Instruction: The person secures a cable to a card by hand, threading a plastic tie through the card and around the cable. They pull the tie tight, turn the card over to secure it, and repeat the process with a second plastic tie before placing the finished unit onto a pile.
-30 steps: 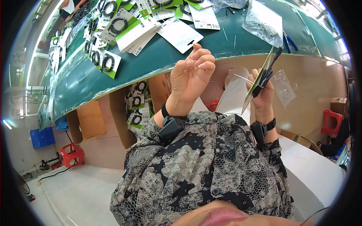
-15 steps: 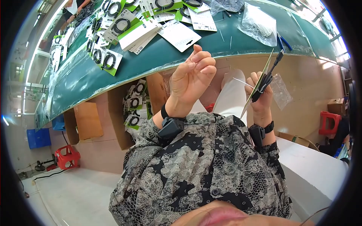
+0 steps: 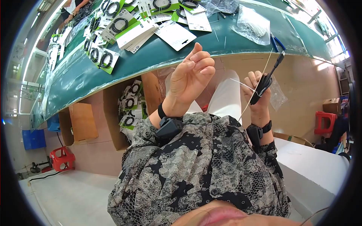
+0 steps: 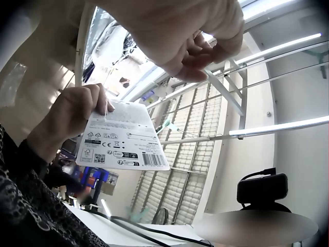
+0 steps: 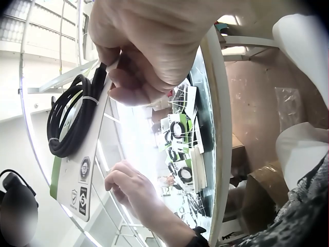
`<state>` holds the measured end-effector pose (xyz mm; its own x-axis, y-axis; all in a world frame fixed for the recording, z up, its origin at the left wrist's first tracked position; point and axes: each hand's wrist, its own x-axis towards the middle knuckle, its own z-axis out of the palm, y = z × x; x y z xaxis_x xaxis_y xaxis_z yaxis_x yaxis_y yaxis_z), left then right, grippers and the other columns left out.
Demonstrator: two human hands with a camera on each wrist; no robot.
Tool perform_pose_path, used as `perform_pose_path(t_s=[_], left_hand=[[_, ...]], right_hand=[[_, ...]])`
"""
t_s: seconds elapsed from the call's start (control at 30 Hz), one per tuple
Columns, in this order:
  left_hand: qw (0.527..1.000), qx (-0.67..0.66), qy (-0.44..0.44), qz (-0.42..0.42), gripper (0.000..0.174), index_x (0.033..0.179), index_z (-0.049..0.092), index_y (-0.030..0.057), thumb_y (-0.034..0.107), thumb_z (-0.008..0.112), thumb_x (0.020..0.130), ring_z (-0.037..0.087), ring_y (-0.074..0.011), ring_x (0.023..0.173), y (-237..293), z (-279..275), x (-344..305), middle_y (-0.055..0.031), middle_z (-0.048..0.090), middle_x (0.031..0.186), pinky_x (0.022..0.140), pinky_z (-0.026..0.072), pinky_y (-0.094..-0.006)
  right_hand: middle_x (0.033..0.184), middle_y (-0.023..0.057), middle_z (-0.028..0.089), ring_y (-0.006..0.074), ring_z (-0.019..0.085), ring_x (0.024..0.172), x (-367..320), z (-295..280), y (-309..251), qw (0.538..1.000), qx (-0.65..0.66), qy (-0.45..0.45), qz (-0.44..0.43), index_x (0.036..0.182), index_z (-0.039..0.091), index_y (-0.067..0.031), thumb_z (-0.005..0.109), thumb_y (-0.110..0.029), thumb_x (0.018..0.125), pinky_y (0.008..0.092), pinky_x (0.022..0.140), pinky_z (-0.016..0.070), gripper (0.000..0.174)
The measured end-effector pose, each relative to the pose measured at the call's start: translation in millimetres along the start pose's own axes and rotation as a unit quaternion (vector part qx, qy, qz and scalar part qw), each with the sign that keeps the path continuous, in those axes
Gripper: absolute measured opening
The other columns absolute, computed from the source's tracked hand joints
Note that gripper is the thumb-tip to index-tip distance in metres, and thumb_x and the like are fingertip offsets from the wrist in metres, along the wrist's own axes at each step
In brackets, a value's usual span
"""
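My right hand [image 3: 260,92] pinches a packaging card [image 5: 77,175] with a coiled black cable [image 5: 72,116] fastened to its front by white ties. In the head view the card is nearly edge-on, and the thin white end of a tie [image 3: 237,81] sticks out to the left. Its printed back, with a barcode [image 4: 152,159], faces the left wrist camera. Raised in front of the chest, my left hand [image 3: 191,79] has loosely curled fingers and nothing visible in them. A gap separates it from the card.
Carded cables [image 3: 120,25] and a stack of cards [image 3: 137,35] lie on the green table [image 3: 151,60]. A bag of white ties [image 3: 252,26] and blue-handled pliers [image 3: 278,43] sit at its right. Below the table edge, a cardboard box [image 3: 113,120] holds more carded cables.
The card in my right hand has turned to nearly edge-on in the head view. My left hand stays almost in place. The table and background have shifted slightly left in view.
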<state>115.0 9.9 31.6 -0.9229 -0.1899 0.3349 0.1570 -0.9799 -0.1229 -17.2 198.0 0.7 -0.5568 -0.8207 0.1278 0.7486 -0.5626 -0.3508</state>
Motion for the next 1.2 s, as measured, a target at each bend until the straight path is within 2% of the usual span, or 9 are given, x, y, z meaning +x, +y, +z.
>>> perform_pose_path(t_s=[0.17,0.27,0.3,0.4,0.53,0.83,0.93,1.1,1.2], left_hand=[[0.998,0.059,-0.002,0.007,0.042,0.119,0.053,0.0041,-0.006,0.058,0.078,0.042,-0.0112,0.078,5,-6,0,0.0013,0.043,0.086,0.075,0.0399,-0.0272],[0.979,0.197,-0.028,0.044,0.051,0.128,0.044,0.0062,0.000,0.059,0.079,0.042,-0.0113,0.078,4,-8,0,0.0008,0.041,0.089,0.072,0.0386,-0.0267],[0.980,0.195,-0.026,0.042,0.051,0.128,0.044,0.0062,0.000,0.059,0.079,0.042,-0.0113,0.078,5,-10,2,0.0008,0.041,0.089,0.072,0.0386,-0.0267],[0.942,0.305,-0.122,0.072,0.063,0.136,0.034,0.0075,0.002,0.058,0.078,0.044,-0.0118,0.077,6,-16,3,-0.0018,0.042,0.098,0.072,0.0402,-0.0300],[0.931,0.338,-0.113,0.074,0.070,0.139,0.028,0.0080,0.000,0.056,0.076,0.045,-0.0118,0.075,13,-18,9,-0.0027,0.041,0.104,0.070,0.0395,-0.0299],[0.891,0.431,-0.074,0.119,0.068,0.138,0.029,0.0065,-0.004,0.053,0.076,0.046,-0.0112,0.072,13,-34,17,-0.0022,0.041,0.105,0.068,0.0401,-0.0304],[0.875,0.467,0.006,0.126,0.066,0.137,0.030,0.0059,-0.007,0.051,0.076,0.045,-0.0105,0.073,10,-37,18,-0.0017,0.041,0.103,0.068,0.0404,-0.0305],[0.874,0.472,0.039,0.108,0.064,0.136,0.033,0.0056,-0.008,0.051,0.077,0.045,-0.0097,0.074,10,-46,22,-0.0014,0.040,0.102,0.070,0.0403,-0.0302],[0.904,0.418,0.019,0.090,0.062,0.135,0.035,0.0055,-0.006,0.052,0.077,0.045,-0.0095,0.075,13,-52,24,-0.0016,0.040,0.103,0.072,0.0400,-0.0296]], right_hand=[[0.072,0.0037,0.041,0.0114,0.036,0.060,6,-4,3,1.000,-0.015,0.013,0.009,0.086,0.053,-0.0016,0.047,-0.024,0.097,0.0249,0.053,0.0353,0.026],[0.072,0.0035,0.041,0.0114,0.036,0.060,11,-8,5,0.998,-0.034,0.047,0.015,0.084,0.051,-0.0022,0.047,-0.024,0.097,0.0248,0.053,0.0344,0.026],[0.072,0.0034,0.041,0.0113,0.036,0.060,13,-11,6,0.998,-0.033,0.057,0.017,0.083,0.050,-0.0026,0.047,-0.025,0.097,0.0248,0.053,0.0339,0.026],[0.071,0.0033,0.040,0.0112,0.035,0.060,17,-19,8,0.995,-0.031,0.088,0.019,0.082,0.048,-0.0032,0.047,-0.025,0.097,0.0247,0.053,0.0327,0.026],[0.071,0.0032,0.039,0.0113,0.034,0.060,26,-22,9,0.993,-0.024,0.115,0.032,0.080,0.045,-0.0041,0.047,-0.025,0.097,0.0249,0.053,0.0309,0.027],[0.071,0.0025,0.037,0.0114,0.033,0.060,37,-39,14,0.987,-0.025,0.152,0.041,0.079,0.045,-0.0048,0.047,-0.024,0.096,0.0255,0.052,0.0294,0.026],[0.071,0.0024,0.037,0.0113,0.033,0.060,40,-42,12,0.986,-0.023,0.157,0.046,0.079,0.045,-0.0048,0.047,-0.023,0.096,0.0254,0.052,0.0295,0.025],[0.071,0.0023,0.036,0.0114,0.033,0.060,45,-38,7,0.982,-0.021,0.185,0.034,0.078,0.045,-0.0048,0.048,-0.024,0.096,0.0250,0.052,0.0297,0.027],[0.071,0.0025,0.037,0.0115,0.033,0.060,49,-35,2,0.984,-0.016,0.177,0.030,0.077,0.045,-0.0047,0.048,-0.024,0.096,0.0249,0.053,0.0303,0.027]])
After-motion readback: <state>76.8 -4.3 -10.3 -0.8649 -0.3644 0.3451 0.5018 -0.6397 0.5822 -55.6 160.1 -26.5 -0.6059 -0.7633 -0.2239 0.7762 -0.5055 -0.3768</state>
